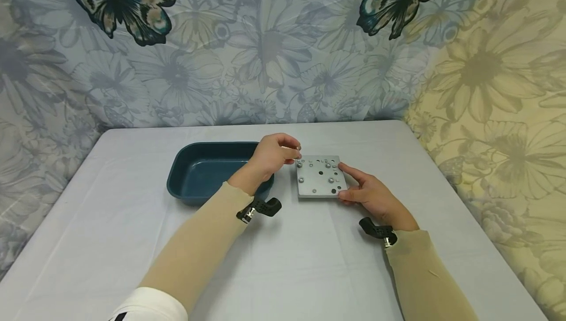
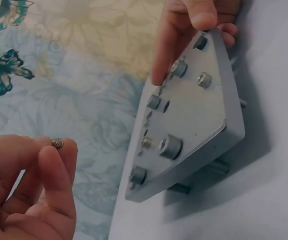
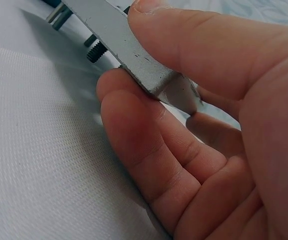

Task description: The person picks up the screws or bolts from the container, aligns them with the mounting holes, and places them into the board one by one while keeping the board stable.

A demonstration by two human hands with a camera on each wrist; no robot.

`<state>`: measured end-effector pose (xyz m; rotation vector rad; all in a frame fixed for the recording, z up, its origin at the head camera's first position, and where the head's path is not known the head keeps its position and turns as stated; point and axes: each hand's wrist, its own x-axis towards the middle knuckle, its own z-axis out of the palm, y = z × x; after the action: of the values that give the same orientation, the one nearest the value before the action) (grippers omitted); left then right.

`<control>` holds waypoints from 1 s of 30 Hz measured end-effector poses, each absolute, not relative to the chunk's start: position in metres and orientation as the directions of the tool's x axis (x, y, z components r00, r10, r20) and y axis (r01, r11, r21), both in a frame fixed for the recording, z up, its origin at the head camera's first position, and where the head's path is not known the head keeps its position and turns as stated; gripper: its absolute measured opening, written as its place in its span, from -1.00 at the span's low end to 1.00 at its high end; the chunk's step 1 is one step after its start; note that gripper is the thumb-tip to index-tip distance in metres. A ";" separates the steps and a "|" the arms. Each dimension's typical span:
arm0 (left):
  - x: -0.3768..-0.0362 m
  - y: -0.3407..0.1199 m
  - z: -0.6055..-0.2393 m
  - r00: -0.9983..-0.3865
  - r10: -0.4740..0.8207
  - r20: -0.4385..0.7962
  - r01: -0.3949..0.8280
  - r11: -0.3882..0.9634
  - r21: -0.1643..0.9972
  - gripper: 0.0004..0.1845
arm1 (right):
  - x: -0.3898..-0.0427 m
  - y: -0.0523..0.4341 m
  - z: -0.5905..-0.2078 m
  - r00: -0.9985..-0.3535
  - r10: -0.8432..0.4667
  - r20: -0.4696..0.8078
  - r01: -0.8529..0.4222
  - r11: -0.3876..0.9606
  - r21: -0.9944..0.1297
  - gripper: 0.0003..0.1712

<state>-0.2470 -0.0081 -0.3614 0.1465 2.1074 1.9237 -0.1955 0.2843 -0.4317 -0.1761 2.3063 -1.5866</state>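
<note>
In the head view, a square silver metal plate [image 1: 311, 183] with holes and several screws is held at its right side by my right hand [image 1: 376, 195]. In the right wrist view, the right thumb [image 3: 183, 45] lies over the plate's corner and curled fingers support it from below. Threaded screw ends [image 3: 97, 52] stick out under the plate. My left hand [image 1: 271, 156] is at the plate's far left corner. Between its thumb and fingertips it pinches a small ridged screw [image 2: 57, 143]. Several socket-head screws [image 2: 170, 146] stand in the plate's top face.
A dark teal tray [image 1: 208, 173] sits on the white-covered table [image 1: 283, 262], left of the plate and partly behind my left forearm. Patterned cloth [image 1: 269, 65] with flowers and butterflies hangs behind the table. Each wrist carries a black strap mount [image 1: 376, 228].
</note>
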 end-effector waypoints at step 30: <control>-0.269 0.056 -0.391 -0.975 0.213 0.059 0.185 0.641 0.745 -0.90 | -0.196 0.284 -0.430 -0.934 -0.306 -0.184 0.071 0.346 -0.936 0.07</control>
<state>-0.2688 0.0560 -0.3910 0.3421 2.8149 1.2712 -0.1959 0.2837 -0.4303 -0.2086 2.2869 -1.6152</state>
